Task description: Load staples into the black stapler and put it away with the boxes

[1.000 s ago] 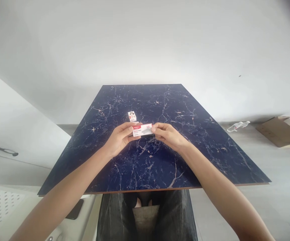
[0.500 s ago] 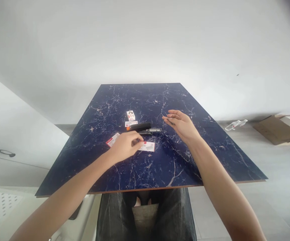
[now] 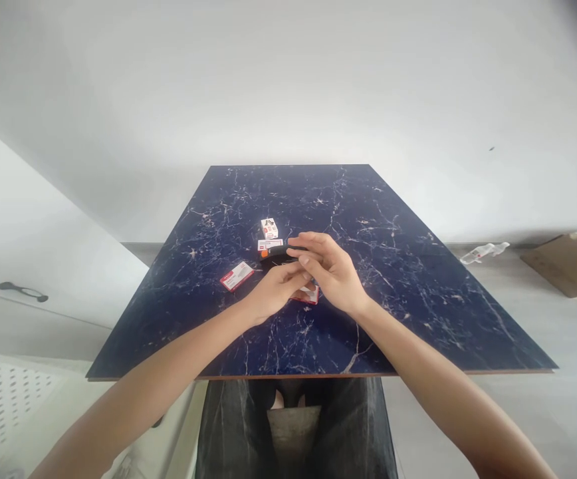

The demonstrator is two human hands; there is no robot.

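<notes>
My left hand (image 3: 274, 293) and right hand (image 3: 333, 276) meet over the black stapler (image 3: 277, 252), which lies on the dark marble table (image 3: 418, 299) just beyond my fingertips. My right fingers curl loosely over its near end. My left fingers are drawn narrow beneath them, and I cannot tell whether either hand grips anything. A staple box (image 3: 310, 297) peeks out under my right palm. A second staple box (image 3: 237, 275) lies left of my left hand, and a small carton (image 3: 269, 229) stands beyond the stapler.
</notes>
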